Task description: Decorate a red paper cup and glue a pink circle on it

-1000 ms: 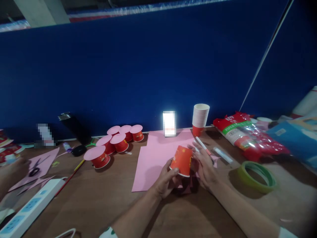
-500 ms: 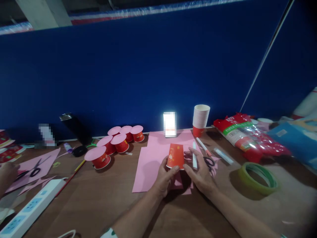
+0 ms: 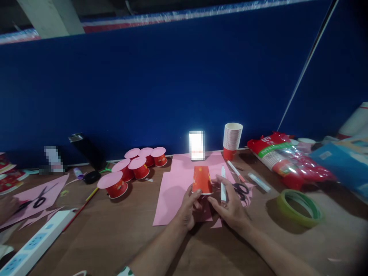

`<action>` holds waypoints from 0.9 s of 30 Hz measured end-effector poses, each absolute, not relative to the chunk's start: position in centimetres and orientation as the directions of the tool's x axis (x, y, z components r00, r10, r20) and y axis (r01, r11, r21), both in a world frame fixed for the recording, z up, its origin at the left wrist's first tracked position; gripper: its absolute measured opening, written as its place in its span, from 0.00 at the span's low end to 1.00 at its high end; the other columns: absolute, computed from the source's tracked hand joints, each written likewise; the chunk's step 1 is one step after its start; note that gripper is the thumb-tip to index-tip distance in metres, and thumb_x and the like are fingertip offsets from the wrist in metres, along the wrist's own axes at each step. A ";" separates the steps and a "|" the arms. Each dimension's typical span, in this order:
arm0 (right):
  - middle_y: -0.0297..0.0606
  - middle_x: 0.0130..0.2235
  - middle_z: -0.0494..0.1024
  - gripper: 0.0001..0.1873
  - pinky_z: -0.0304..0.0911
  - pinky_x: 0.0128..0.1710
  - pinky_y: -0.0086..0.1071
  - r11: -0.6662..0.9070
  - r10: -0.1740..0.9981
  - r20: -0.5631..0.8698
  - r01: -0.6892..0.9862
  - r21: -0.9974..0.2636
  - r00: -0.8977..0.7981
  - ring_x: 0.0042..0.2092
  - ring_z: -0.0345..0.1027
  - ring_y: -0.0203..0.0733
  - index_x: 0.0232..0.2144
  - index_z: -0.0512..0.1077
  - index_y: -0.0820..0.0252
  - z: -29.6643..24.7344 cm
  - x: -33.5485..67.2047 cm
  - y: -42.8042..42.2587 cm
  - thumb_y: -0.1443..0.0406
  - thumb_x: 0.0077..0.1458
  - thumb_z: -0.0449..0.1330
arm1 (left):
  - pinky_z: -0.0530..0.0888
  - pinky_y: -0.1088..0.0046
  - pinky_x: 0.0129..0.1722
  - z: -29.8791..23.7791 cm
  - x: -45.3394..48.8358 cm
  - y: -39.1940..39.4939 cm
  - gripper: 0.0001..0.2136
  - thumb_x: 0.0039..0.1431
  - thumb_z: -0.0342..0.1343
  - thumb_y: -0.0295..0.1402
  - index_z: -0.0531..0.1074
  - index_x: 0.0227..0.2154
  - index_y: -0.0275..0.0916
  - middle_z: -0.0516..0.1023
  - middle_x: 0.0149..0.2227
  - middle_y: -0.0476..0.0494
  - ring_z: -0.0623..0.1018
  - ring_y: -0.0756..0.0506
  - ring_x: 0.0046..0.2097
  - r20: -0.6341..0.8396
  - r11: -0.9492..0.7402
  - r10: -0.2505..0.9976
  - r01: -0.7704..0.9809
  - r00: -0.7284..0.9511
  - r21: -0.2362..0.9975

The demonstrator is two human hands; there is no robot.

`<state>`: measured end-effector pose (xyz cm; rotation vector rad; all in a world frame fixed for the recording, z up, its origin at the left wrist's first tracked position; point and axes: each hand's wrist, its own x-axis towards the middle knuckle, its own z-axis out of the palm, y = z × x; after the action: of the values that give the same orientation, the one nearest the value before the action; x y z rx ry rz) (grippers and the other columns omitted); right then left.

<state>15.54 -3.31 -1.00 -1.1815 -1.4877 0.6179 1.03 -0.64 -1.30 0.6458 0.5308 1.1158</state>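
My left hand (image 3: 189, 207) grips a red paper cup (image 3: 202, 179), turned upside down with its white rim at the bottom. A white marker (image 3: 223, 184) stands nearly upright between the fingers of my right hand (image 3: 231, 205), just right of the cup. The right thumb is close to the cup's rim; whether it touches I cannot tell. Beneath both hands lie pink paper sheets (image 3: 175, 199). Black-handled scissors (image 3: 240, 190) rest beside the right hand, partly hidden by it.
Several red cups topped with pink discs (image 3: 138, 168) stand to the left. Behind are a cup stack (image 3: 232, 140) and a bright blurred screen (image 3: 196, 145). Rightward lie bagged cups (image 3: 283, 157) and a tape roll (image 3: 300, 209). A power strip (image 3: 37, 241) and another person's hand (image 3: 8, 209) are leftward.
The cup has turned in my left hand, so its printed pattern sits nearer the left edge. My right hand and the marker have drawn slightly back from it.
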 end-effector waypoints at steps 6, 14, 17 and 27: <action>0.46 0.52 0.71 0.29 0.68 0.52 0.45 0.427 0.852 0.514 0.432 -0.794 0.102 0.52 0.69 0.49 0.56 0.60 0.56 -0.9 15.7 -3.1 0.62 0.53 0.61 | 0.66 0.61 0.56 -1.0 1.3 -0.8 0.21 0.52 0.61 0.35 0.70 0.50 0.38 0.78 0.47 0.39 0.75 0.39 0.52 0.000 0.298 0.917 -0.688 0.398 0.662; 0.45 0.52 0.71 0.27 0.71 0.49 0.42 0.442 0.850 0.518 0.405 -0.800 0.097 0.51 0.70 0.48 0.55 0.60 0.55 -0.4 15.7 -3.4 0.63 0.54 0.61 | 0.68 0.59 0.55 -0.3 1.4 -1.1 0.18 0.52 0.59 0.37 0.74 0.45 0.34 0.80 0.43 0.38 0.76 0.37 0.50 -0.043 0.402 0.880 -0.696 0.472 0.595; 0.44 0.51 0.72 0.26 0.70 0.49 0.41 0.451 0.838 0.536 0.423 -0.786 0.103 0.51 0.70 0.48 0.54 0.62 0.55 -0.2 15.6 -3.5 0.63 0.53 0.61 | 0.68 0.58 0.54 -0.3 1.3 -1.2 0.19 0.53 0.58 0.37 0.73 0.47 0.35 0.79 0.46 0.37 0.75 0.37 0.51 -0.011 0.408 0.862 -0.680 0.507 0.610; 0.43 0.49 0.73 0.24 0.72 0.47 0.40 0.472 0.817 0.565 0.423 -0.773 0.120 0.49 0.72 0.47 0.53 0.62 0.55 -0.1 15.5 -3.6 0.63 0.54 0.60 | 0.66 0.58 0.55 0.1 1.3 -1.5 0.21 0.52 0.60 0.35 0.70 0.50 0.36 0.77 0.47 0.36 0.74 0.38 0.51 0.050 0.333 0.874 -0.671 0.483 0.662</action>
<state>15.49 -3.59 -0.13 -1.1355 -1.5026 0.4041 1.34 -1.50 0.09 0.6799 0.3425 1.0347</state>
